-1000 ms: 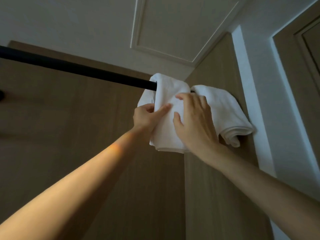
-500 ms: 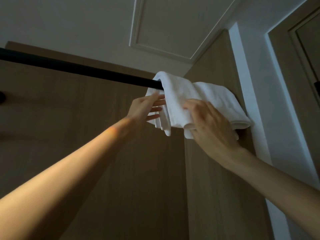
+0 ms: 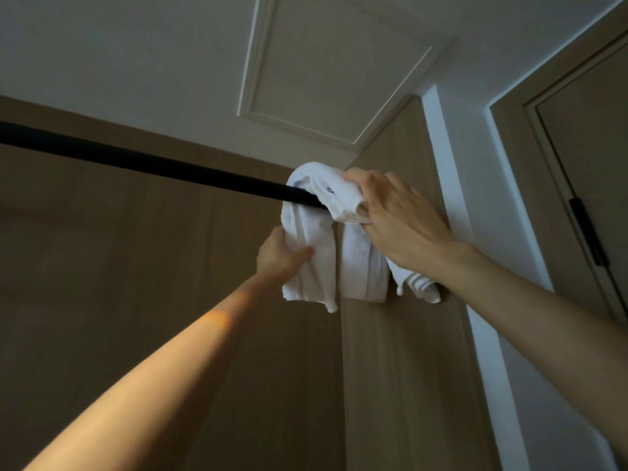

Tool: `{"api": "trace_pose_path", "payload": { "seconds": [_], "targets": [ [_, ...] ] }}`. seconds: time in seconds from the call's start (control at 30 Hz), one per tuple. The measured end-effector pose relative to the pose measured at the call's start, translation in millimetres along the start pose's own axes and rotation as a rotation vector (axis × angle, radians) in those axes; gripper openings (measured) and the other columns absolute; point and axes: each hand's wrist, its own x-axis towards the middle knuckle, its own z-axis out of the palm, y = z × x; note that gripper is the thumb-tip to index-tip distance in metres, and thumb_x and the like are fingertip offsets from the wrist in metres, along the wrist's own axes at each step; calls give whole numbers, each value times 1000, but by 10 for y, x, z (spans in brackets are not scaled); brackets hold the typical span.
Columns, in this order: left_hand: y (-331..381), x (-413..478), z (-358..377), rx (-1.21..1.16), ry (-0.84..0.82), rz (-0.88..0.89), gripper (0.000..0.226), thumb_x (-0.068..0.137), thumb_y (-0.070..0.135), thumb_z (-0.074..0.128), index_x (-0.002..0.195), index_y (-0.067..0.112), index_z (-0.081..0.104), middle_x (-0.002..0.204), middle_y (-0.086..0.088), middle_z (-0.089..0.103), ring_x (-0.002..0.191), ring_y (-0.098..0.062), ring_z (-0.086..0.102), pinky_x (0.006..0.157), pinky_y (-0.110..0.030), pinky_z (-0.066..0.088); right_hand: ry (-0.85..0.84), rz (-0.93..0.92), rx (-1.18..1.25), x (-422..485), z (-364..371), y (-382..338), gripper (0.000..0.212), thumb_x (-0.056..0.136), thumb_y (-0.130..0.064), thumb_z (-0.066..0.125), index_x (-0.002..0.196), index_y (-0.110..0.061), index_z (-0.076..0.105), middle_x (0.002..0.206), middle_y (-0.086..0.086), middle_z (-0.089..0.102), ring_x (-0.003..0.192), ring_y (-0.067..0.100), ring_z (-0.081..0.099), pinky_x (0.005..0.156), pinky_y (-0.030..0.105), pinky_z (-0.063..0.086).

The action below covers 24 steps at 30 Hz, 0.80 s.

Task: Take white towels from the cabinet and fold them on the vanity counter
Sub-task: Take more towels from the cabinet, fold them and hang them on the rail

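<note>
While we look up into the cabinet, the white towel hangs over the black rod, our left hand fingers clamped on its hanging end, right hand fingers clamped on its top fold.

A rod ran from the left edge to mid-frame, where towels hung over it. The left hand gripped their lower left part, the right hand their top.
</note>
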Motion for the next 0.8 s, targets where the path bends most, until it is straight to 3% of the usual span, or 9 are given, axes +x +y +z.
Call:
{"api": "trace_pose_path", "payload": {
  "seconds": [0.07,0.13,0.27,0.37,0.5,0.7,0.8],
  "targets": [
    [-67,-27,37,-20,-30,5,33,85,28,70,108,12,53,103,-3,60,102,-25,61,84,-40,51,-55,-25,39,36,-10,114,62,89,-4,54,145,-16,31,126,11,50,106,29,46,78,27,25],
    [-112,-44,28,-63,-57,2,26,87,27,67,104,14,52,102,-3,61,101,-25,62,84,-40,52,-118,4,121,56,17,190,67,90,-4,54,149,-22,26,134,7,47,114,27,45,80,24,28],
    [-130,-174,-37,-88,49,95,42,87,27,68,114,18,37,103,4,55,93,-20,59,77,-34,49,-155,27,225,-14,136,161,70,94,-2,52,152,-28,22,146,1,43,130,24,41,102,32,33],
    [-134,-196,-83,-8,82,217,51,87,27,65,120,32,27,108,4,53,90,-21,60,78,-41,54,-146,34,259,-144,230,58,70,94,0,51,152,-28,23,149,2,41,133,21,40,94,28,38],
    [-34,-133,-63,195,29,207,41,90,30,62,126,32,42,115,-7,49,96,-26,56,81,-38,49,-133,23,294,-287,290,7,74,93,1,53,151,-33,22,153,2,36,137,21,38,101,35,42],
    [31,-218,153,292,148,54,65,72,57,74,121,28,44,113,0,39,93,-20,49,84,-41,51,-137,37,306,-327,200,46,74,94,2,51,150,-36,22,154,-1,35,138,17,36,98,31,42],
    [-30,-235,241,303,196,35,43,79,45,72,108,19,54,119,-3,39,104,-24,52,82,-39,48,-170,14,264,-329,163,98,79,92,0,57,151,-36,19,154,-2,34,138,17,37,98,32,44]
  ]
}}
